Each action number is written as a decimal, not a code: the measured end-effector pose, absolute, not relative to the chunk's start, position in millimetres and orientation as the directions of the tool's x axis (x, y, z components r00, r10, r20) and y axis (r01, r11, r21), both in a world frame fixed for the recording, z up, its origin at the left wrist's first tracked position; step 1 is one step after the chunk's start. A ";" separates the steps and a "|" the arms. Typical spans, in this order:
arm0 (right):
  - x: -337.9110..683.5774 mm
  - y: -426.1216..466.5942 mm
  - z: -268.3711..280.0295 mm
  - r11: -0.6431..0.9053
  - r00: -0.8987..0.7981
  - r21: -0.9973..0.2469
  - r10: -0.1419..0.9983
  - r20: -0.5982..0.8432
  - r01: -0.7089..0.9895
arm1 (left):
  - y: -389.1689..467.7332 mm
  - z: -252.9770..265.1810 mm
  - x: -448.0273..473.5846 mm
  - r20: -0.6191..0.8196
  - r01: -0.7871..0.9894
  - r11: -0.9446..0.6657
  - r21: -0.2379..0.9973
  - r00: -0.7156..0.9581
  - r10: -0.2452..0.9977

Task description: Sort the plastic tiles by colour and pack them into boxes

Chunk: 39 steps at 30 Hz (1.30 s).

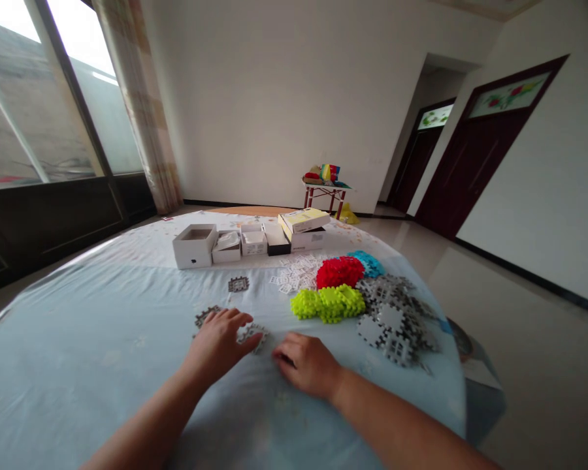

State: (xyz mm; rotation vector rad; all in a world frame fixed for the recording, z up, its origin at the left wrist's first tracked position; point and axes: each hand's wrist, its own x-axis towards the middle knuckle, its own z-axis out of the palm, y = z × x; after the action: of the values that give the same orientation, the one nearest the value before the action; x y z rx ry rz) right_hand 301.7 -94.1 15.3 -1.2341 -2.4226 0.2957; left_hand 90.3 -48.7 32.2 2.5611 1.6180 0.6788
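My left hand (220, 341) is open over the cloth, thumb and fingers apart. A light grey toothed plastic building piece (253, 334) lies between its thumb and fingertips, and I cannot tell whether they touch it. Partly hidden behind that hand is a darker grey toothed piece (206, 316). My right hand (310, 363) rests a little to the right, its fingers curled in toward the thumb; what they hold, if anything, is hidden. Farther off, a single grey toothed piece (238, 284) lies flat by itself.
Piles of lime-green pieces (329, 303), red pieces (340, 271), blue pieces (367, 262) and grey pieces (396, 320) lie at the right, beside scattered white pieces (296, 271). Behind stand an open white box (195, 247), several smaller boxes and a yellowish lid (304, 220). Cloth covers the round table (102, 339).
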 end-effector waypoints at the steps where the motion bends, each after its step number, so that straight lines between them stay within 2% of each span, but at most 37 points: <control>1: 301.5 -98.5 18.0 0.587 -0.542 -0.336 0.809 0.226 0.737 | -49.6 30.5 93.4 0.301 0.853 -0.464 0.240 0.389 0.871; 6: 293.0 -120.0 29.8 0.634 -0.614 -0.217 0.773 0.160 0.742 | -46.1 28.5 96.7 0.148 0.873 -0.451 0.186 0.429 0.891; 10: 282.3 -131.4 36.9 0.688 -0.659 -0.135 0.724 0.204 0.714 | -42.9 32.9 97.3 0.159 0.902 -0.418 0.106 0.399 0.903; 12: 279.1 -135.1 39.6 0.703 -0.673 -0.124 0.708 0.214 0.700 | -40.2 36.5 96.4 0.178 0.907 -0.404 0.121 0.381 0.907; 14: 278.1 -137.2 40.9 0.712 -0.682 -0.152 0.701 0.210 0.685 | -36.3 43.1 96.8 0.199 0.897 -0.396 0.197 0.359 0.912; 18: 280.6 -135.3 37.9 0.691 -0.689 -0.282 0.714 0.122 0.666 | -30.0 65.7 118.9 0.157 0.806 -0.350 0.477 0.314 0.936; 21: 282.9 -129.6 32.4 0.655 -0.689 -0.359 0.724 0.043 0.666 | -32.0 79.9 163.3 0.064 0.671 -0.359 0.648 0.423 0.904; 23: 284.3 -125.0 28.6 0.644 -0.684 -0.394 0.728 0.051 0.656 | -36.5 81.2 201.9 -0.017 0.582 -0.360 0.729 0.542 0.840; 25: 285.8 -120.8 25.6 0.645 -0.680 -0.402 0.730 0.073 0.650 | -41.6 76.3 240.8 -0.122 0.517 -0.284 0.808 0.618 0.776; 28: 289.2 -116.6 22.1 0.649 -0.671 -0.358 0.737 0.078 0.671 | -44.1 68.6 284.3 -0.194 0.412 -0.151 0.898 0.681 0.706; 30: 292.1 -115.4 20.0 0.641 -0.655 -0.347 0.750 0.095 0.684 | -39.4 71.2 294.6 -0.172 0.382 -0.130 0.915 0.661 0.730; 34: 297.7 -114.9 17.3 0.638 -0.629 -0.406 0.757 0.178 0.654 | -15.6 94.0 257.7 -0.015 0.381 -0.212 0.900 0.512 0.859; 39: 299.1 -115.0 17.8 0.609 -0.604 -0.451 0.777 0.178 0.652 | 10.2 87.9 135.5 0.141 0.559 -0.224 0.798 0.188 0.972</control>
State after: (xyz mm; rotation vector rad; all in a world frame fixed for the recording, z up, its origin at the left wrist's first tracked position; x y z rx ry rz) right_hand 299.1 -115.0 17.8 -1.1485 -2.4813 0.4883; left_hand 135.5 10.2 87.9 1.8686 1.4326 0.8875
